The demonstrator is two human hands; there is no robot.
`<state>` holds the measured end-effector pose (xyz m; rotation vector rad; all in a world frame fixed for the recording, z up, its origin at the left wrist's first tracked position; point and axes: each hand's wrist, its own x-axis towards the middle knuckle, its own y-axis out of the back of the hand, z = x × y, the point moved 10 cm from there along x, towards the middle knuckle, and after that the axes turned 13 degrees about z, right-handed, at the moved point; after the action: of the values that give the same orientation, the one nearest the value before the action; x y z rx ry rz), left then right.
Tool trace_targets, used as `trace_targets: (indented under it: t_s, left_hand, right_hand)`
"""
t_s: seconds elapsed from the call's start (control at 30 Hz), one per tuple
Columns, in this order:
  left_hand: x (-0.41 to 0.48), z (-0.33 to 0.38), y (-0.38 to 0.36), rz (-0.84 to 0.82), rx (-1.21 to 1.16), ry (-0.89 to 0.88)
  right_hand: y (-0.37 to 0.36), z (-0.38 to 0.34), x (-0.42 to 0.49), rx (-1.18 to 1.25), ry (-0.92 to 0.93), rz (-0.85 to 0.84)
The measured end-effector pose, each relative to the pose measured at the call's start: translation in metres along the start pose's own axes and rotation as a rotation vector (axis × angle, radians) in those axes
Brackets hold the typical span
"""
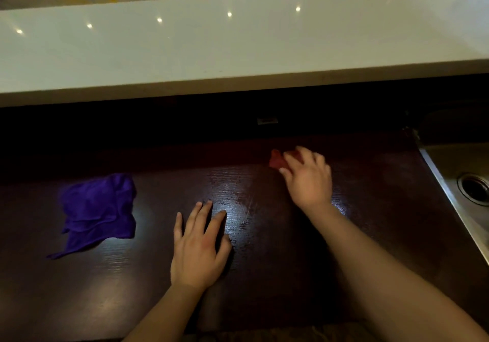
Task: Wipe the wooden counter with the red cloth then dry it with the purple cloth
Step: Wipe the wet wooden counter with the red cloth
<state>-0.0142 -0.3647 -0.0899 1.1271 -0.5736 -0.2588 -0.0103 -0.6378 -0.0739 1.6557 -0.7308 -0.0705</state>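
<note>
- Running left to right across the view, the dark wooden worktop [264,249] has a raised white ledge [238,43] along its far edge, with a deep shadowed gap beneath it.
- At the worktop's right edge sits a metal sink [449,183] with its round drain [475,188] showing; nothing can be seen lying in the basin.
- Between the two hands the wood is bare and carries shiny wet streaks; the near-left corner and the stretch toward the sink are also open.
- The purple cloth [98,209] lies crumpled and flat on the left part of the worktop, well apart from both hands, touched by neither.
- The right hand [308,180] reaches toward the far edge, its fingers [291,160] curled down and closed over the red cloth [276,159], pressing it against the wood; only a small bunch of red shows past the fingertips.
- The left hand [199,246] rests palm down near the middle of the worktop, fingers slightly spread and flat on the surface, holding nothing.
</note>
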Motion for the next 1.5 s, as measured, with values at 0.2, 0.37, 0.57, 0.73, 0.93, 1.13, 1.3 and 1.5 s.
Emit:
trace_targets:
  t_s: [0.2, 0.37, 0.57, 0.73, 0.93, 1.13, 1.3, 1.5]
  left_hand:
    - [0.000, 0.003, 0.001, -0.020, 0.008, 0.009]
    - [0.001, 0.001, 0.001, -0.015, 0.014, -0.001]
    - [0.000, 0.002, 0.000, -0.031, 0.018, -0.003]
    - [0.000, -0.001, 0.000, -0.030, 0.019, -0.001]
    - [0.001, 0.001, -0.003, -0.050, 0.037, -0.005]
    - [-0.002, -0.003, 0.000, -0.039, 0.051, 0.038]
    - [0.002, -0.002, 0.000, -0.030, 0.050, 0.034]
    - [0.002, 0.001, 0.005, -0.025, 0.035, 0.047]
  right_hand:
    - [0.027, -0.044, -0.132, 0.163, 0.320, -0.010]
    - [0.045, 0.034, -0.107, 0.044, 0.201, 0.049]
    - [0.037, 0.028, -0.074, 0.031, -0.126, 0.090]
    - [0.038, -0.026, -0.140, 0.156, 0.301, -0.023]
    - [0.033, 0.043, -0.065, 0.043, -0.186, 0.034]
    - [0.004, -0.102, -0.123, 0.227, 0.519, -0.123]
    - [-0.004, -0.073, -0.063, 0.216, 0.322, -0.086]
    - [-0.010, -0.096, -0.066, 0.254, 0.214, -0.148]
